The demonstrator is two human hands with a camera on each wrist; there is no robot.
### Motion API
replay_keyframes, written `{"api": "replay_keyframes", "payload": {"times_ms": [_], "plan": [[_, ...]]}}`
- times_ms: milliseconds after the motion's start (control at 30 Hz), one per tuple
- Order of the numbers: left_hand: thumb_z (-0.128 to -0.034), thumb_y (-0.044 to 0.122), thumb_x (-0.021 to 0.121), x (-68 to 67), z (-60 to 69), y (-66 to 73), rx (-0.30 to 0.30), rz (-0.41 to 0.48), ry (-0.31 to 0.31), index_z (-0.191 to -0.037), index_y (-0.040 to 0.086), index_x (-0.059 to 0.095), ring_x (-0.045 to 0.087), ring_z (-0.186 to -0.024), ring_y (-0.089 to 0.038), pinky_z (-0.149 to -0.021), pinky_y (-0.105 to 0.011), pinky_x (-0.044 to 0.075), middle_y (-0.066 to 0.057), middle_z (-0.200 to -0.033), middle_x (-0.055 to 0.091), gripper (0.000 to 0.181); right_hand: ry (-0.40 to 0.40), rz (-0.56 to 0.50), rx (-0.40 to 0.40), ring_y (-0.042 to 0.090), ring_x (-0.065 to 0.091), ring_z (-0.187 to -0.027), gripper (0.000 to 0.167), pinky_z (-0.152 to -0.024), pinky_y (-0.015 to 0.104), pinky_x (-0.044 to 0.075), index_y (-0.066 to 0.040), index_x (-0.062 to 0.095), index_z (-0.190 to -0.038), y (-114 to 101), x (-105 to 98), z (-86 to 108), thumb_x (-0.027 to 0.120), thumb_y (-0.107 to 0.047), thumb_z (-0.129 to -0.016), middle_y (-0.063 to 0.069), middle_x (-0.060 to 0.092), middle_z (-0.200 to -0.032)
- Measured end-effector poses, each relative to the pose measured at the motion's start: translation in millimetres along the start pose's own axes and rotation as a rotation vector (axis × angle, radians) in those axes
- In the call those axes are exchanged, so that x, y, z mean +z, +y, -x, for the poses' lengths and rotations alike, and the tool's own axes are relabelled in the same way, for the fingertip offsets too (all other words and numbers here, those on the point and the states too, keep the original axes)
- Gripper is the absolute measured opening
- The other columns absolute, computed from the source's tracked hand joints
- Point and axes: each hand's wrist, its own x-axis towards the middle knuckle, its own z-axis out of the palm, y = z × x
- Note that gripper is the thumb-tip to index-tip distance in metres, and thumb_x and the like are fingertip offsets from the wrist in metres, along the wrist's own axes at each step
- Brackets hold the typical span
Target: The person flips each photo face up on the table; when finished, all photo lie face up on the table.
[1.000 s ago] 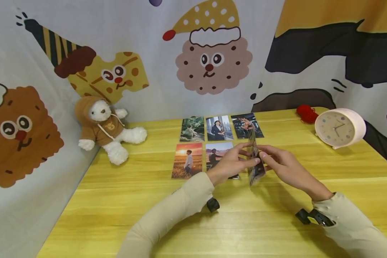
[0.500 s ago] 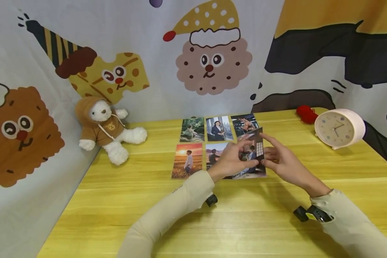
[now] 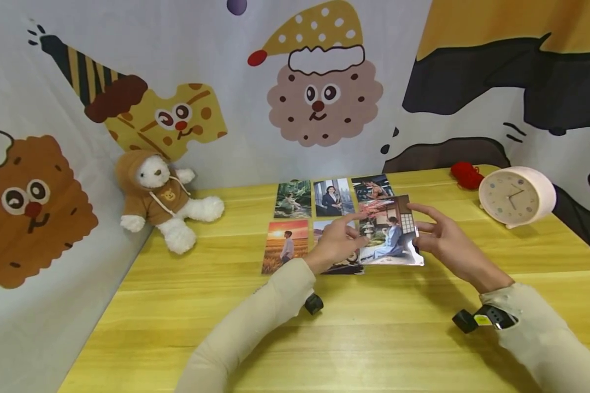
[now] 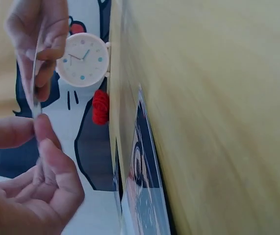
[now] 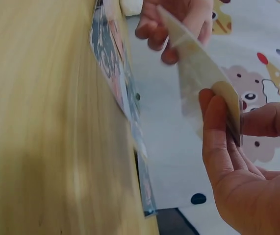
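Note:
In the head view a glossy photo (image 3: 385,234) of a figure in a blue robe in a garden is held up, its picture side toward me. My left hand (image 3: 331,245) pinches its left edge between thumb and fingers. At the right edge, my right hand (image 3: 447,248) holds it with the thumb and fingers on opposite faces, as the right wrist view shows with the photo's pale back (image 5: 191,63). Beneath and behind lie a motorcycle photo (image 3: 346,269), partly covered by my left hand, and a gym photo (image 3: 371,185), its lower part hidden.
More photos lie in rows: a forest one (image 3: 293,199), a suited figure (image 3: 331,199) and a sunset field (image 3: 286,248). A plush bear (image 3: 164,199) sits at left. Red yarn (image 3: 467,174) and a pink-white clock (image 3: 516,196) stand back right on the wooden table (image 3: 354,338).
The held photo turned from edge-on to face me and shifted slightly right. My left hand drew back left to its left edge; my right hand moved slightly right with its right edge.

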Motion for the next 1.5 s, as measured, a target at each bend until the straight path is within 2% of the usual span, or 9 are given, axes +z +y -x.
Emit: {"api": "replay_keyframes", "payload": {"times_ms": [200, 433, 600, 833, 967, 1033, 1100, 1267, 1500], "plan": [[-0.0927, 0.009, 0.071, -1.2, -1.8, 0.3, 0.007, 0.09, -0.003, -0.146, 0.029, 0.051, 0.071, -0.078, -0.027, -0.062, -0.037, 0.054, -0.004, -0.09, 0.075, 0.06, 0.024, 0.007, 0.028, -0.003, 0.06, -0.101, 0.076, -0.084, 0.017, 0.055, -0.012, 0.014, -0.162, 4.9, -6.1, -4.2, 0.05, 0.001, -0.095, 0.029, 0.041, -0.15], [-0.0937, 0.008, 0.069, 6.8, -10.3, 0.8, -0.005, 0.03, 0.013, -0.145, 0.024, 0.053, 0.071, -0.083, -0.038, -0.045, -0.027, 0.036, -0.004, -0.087, 0.075, 0.057, 0.027, 0.136, 0.055, 0.008, 0.057, -0.078, 0.076, -0.065, 0.027, 0.053, -0.007, 0.024, -0.158, 18.5, -9.2, -13.5, 0.062, -0.003, -0.093, 0.012, 0.057, -0.108], [-0.0929, 0.008, 0.07, 10.7, -16.4, -1.1, -0.031, -0.075, -0.009, -0.143, 0.018, 0.055, 0.072, -0.077, -0.034, -0.046, -0.027, 0.041, -0.002, -0.079, 0.075, 0.053, -0.018, 0.286, 0.076, 0.015, 0.054, -0.061, 0.074, -0.053, 0.029, 0.048, -0.002, 0.03, -0.154, 24.9, -9.6, -18.8, 0.068, -0.007, -0.091, 0.014, 0.059, -0.096], [-0.0902, 0.007, 0.073, 13.2, -25.5, -4.1, -0.047, -0.282, -0.11, -0.139, 0.012, 0.057, 0.071, -0.069, -0.012, -0.071, -0.023, 0.057, 0.0, -0.078, 0.076, 0.052, -0.045, 0.565, 0.005, 0.016, 0.058, -0.062, 0.066, -0.054, 0.028, 0.044, 0.006, 0.041, -0.145, 25.0, -9.2, -28.9, 0.073, -0.008, -0.088, 0.013, 0.066, -0.086], [-0.089, 0.009, 0.075, 15.9, -27.6, -0.7, -0.044, -0.372, -0.122, -0.133, 0.009, 0.062, 0.071, -0.069, -0.013, -0.064, -0.022, 0.055, 0.001, -0.074, 0.076, 0.046, -0.077, 0.644, 0.003, 0.015, 0.059, -0.061, 0.064, -0.056, 0.029, 0.044, 0.008, 0.044, -0.141, 24.5, -11.3, -33.0, 0.074, -0.009, -0.088, 0.01, 0.067, -0.08], [-0.0882, 0.01, 0.077, 17.2, -27.7, 2.6, -0.05, -0.419, -0.117, -0.132, 0.008, 0.063, 0.072, -0.07, -0.014, -0.061, -0.021, 0.053, -0.001, -0.078, 0.077, 0.046, -0.093, 0.679, 0.019, 0.015, 0.058, -0.064, 0.064, -0.057, 0.03, 0.045, 0.009, 0.044, -0.141, 22.8, -11.9, -34.8, 0.074, -0.01, -0.088, 0.01, 0.067, -0.081], [-0.0869, 0.011, 0.078, 18.5, -27.9, 5.2, -0.067, -0.445, -0.115, -0.13, 0.008, 0.065, 0.071, -0.069, -0.013, -0.061, -0.021, 0.053, -0.001, -0.108, 0.078, 0.046, -0.108, 0.717, 0.031, 0.016, 0.058, -0.067, 0.063, -0.058, 0.03, 0.045, 0.008, 0.046, -0.14, 21.2, -12.3, -36.3, 0.074, -0.011, -0.088, 0.011, 0.067, -0.082], [-0.0843, 0.01, 0.08, 20.3, -27.6, 9.6, -0.085, -0.499, -0.127, -0.126, 0.009, 0.069, 0.059, -0.059, -0.006, -0.064, -0.02, 0.051, -0.001, -0.165, 0.034, 0.043, -0.142, 0.776, 0.063, 0.018, 0.057, -0.07, 0.063, -0.06, 0.029, 0.045, 0.008, 0.047, -0.14, 18.2, -12.5, -38.6, 0.075, -0.013, -0.087, 0.013, 0.067, -0.085], [-0.0864, 0.017, 0.077, 22.0, -26.6, 14.4, 0.013, -0.673, -0.143, -0.116, 0.013, 0.075, 0.064, -0.092, -0.016, -0.077, -0.026, 0.049, 0.0, -0.133, 0.068, 0.03, -0.161, 0.817, 0.102, 0.019, 0.056, -0.071, 0.064, -0.06, 0.029, 0.045, 0.007, 0.047, -0.14, 19.0, -12.3, -42.7, 0.075, -0.014, -0.086, 0.012, 0.064, -0.085]]}}
